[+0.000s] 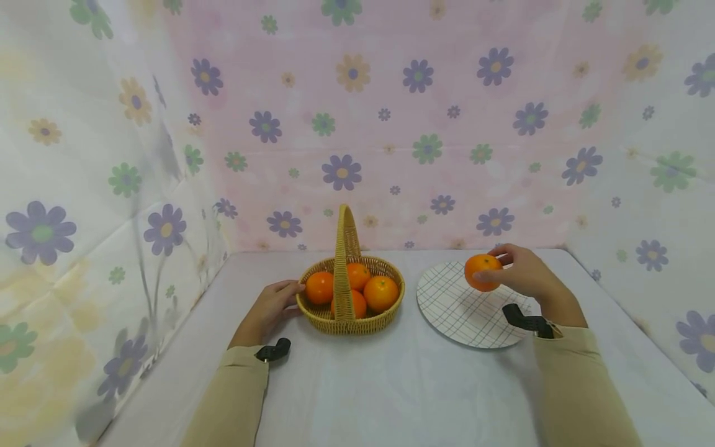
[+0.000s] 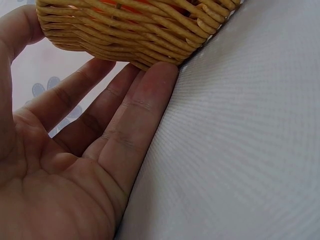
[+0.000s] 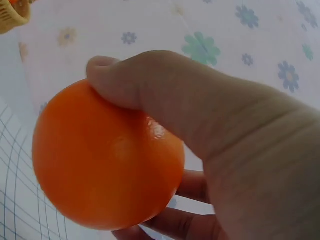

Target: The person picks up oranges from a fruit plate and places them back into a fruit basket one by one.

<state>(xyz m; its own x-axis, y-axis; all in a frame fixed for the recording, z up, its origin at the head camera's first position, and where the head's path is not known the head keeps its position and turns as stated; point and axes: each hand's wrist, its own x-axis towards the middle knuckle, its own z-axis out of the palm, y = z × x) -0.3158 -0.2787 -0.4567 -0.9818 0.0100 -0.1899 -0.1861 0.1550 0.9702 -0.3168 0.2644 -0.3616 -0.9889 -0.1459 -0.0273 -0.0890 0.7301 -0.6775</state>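
Note:
My right hand (image 1: 525, 271) holds an orange (image 1: 483, 272) above the round white plate (image 1: 455, 316) with dark grid lines. In the right wrist view the thumb (image 3: 120, 82) lies over the top of the orange (image 3: 100, 160), and other fingers pass beneath it. At the left side of the woven basket (image 1: 352, 327) is my left hand (image 1: 274, 307). Its nearly straight fingers (image 2: 160, 82) touch the basket's lower edge in the left wrist view, and one digit meets its side higher up. Several oranges (image 1: 381, 293) lie in the basket, partly behind its tall handle (image 1: 342, 261).
A white cloth (image 1: 357, 391) covers the table. Flower-patterned sheets (image 1: 385, 124) stand at the back and on both sides. The basket's arched handle rises well above its rim. The plate lies to the right of the basket, a short gap away.

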